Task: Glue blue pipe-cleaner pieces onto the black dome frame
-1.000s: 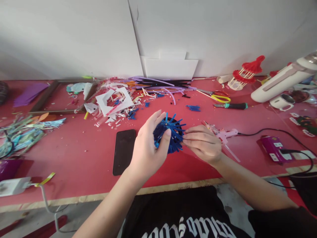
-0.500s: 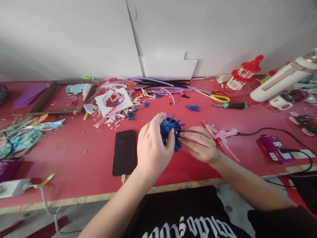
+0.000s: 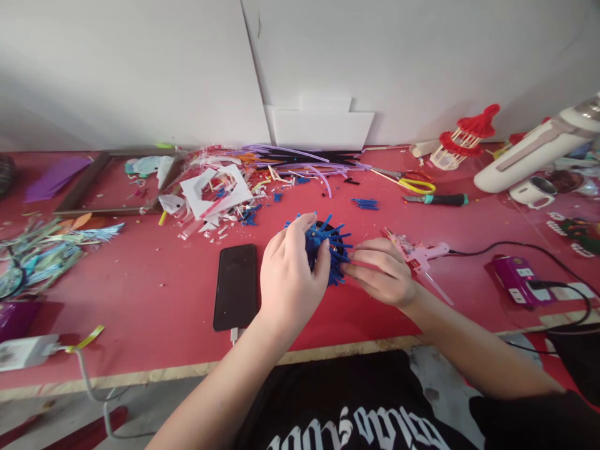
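Observation:
Over the middle of the table, my left hand point(image 3: 293, 269) is wrapped round a spiky piece of blue pipe cleaners point(image 3: 334, 236), its thumb and fingers at the left side. The short blue strands fan outward, and a dark round part shows behind them. My right hand point(image 3: 382, 270) is closed in a pinch at the right edge of this piece, the fingertips on the end of a blue strand. My left hand hides the left part of the piece. Several cut blue pipe-cleaner lengths point(image 3: 365, 204) lie beyond the hands.
A black phone point(image 3: 235, 287) lies left of my hands, a pink glue gun point(image 3: 419, 253) to the right. A craft knife point(image 3: 443, 199), yellow-handled scissors point(image 3: 415, 185), white bottle point(image 3: 534, 147) and mug point(image 3: 534, 192) stand or lie behind. Scraps and long pipe cleaners point(image 3: 300, 159) line the back.
My right hand has shifted slightly to the right, and more of the blue strands' right side shows. My left hand keeps its hold, almost unmoved.

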Tool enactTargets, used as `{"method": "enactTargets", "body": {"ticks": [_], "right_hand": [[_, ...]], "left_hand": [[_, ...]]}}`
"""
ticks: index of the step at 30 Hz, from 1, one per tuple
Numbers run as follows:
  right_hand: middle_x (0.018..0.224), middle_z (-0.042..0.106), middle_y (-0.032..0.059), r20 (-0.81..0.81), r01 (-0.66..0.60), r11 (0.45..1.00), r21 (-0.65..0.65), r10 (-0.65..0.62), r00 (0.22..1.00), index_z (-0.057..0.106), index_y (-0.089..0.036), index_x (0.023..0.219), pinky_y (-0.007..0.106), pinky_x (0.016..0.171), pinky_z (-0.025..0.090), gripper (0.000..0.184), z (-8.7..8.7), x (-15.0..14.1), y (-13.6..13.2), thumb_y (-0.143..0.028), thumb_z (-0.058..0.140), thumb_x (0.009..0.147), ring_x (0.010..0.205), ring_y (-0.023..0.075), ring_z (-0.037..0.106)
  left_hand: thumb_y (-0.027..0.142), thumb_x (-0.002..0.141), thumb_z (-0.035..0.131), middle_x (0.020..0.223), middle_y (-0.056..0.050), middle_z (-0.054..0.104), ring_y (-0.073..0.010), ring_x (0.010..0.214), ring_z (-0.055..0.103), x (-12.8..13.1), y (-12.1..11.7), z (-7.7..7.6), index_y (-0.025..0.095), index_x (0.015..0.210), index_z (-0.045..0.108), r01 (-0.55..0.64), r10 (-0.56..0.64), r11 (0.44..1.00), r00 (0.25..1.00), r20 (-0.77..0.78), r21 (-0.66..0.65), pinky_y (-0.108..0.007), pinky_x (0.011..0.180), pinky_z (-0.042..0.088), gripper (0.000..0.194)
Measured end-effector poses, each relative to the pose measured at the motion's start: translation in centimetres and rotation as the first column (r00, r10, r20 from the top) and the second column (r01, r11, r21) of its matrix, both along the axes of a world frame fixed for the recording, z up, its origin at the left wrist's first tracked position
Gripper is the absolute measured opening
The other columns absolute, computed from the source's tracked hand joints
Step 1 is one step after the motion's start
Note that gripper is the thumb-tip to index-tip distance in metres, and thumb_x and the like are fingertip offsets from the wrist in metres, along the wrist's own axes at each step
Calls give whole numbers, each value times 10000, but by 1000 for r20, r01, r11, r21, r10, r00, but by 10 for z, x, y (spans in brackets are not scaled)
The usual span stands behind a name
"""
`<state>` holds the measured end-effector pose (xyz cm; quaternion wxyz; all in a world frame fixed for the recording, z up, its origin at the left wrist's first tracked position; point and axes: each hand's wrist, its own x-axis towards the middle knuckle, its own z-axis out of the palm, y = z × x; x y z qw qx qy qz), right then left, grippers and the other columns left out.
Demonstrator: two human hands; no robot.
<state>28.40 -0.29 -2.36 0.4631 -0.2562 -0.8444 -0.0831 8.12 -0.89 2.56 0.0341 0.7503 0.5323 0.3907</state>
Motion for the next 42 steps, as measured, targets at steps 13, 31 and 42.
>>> {"method": "enactTargets", "body": {"ticks": [13, 31, 42], "right_hand": [[1049, 722, 53, 12, 33, 999, -25, -32, 999, 722, -233, 1194, 375, 869, 603, 395, 0, 8, -3, -95, 778, 828, 1038, 203, 664], [1034, 721, 59, 33, 37, 999, -6, -36, 999, 765, -222, 1075, 360, 901, 577, 239, 4, 3, -4, -87, 689, 894, 1041, 196, 641], [1000, 731, 48, 35, 52, 999, -5, -52, 998, 751, -230, 1057, 351, 861, 607, 222, 7, -1, -4, -90, 656, 915, 1004, 189, 663]], "left_hand": [[205, 947, 641, 1240, -131, 743, -284, 1137, 724, -1, -1, 1, 137, 1273, 520, 13, -13, 1000, 1000, 5, -2, -418, 982, 577, 355], [398, 1075, 425, 1316, -97, 710, -233, 1204, 693, -21, 1, 17, 213, 1294, 552, 123, -76, 981, 954, 290, -149, -415, 1017, 551, 314], [270, 960, 620, 1242, -92, 747, -255, 1145, 722, -12, 1, 10, 209, 1234, 561, 93, -67, 983, 985, 158, -159, -432, 1004, 569, 287]]}}
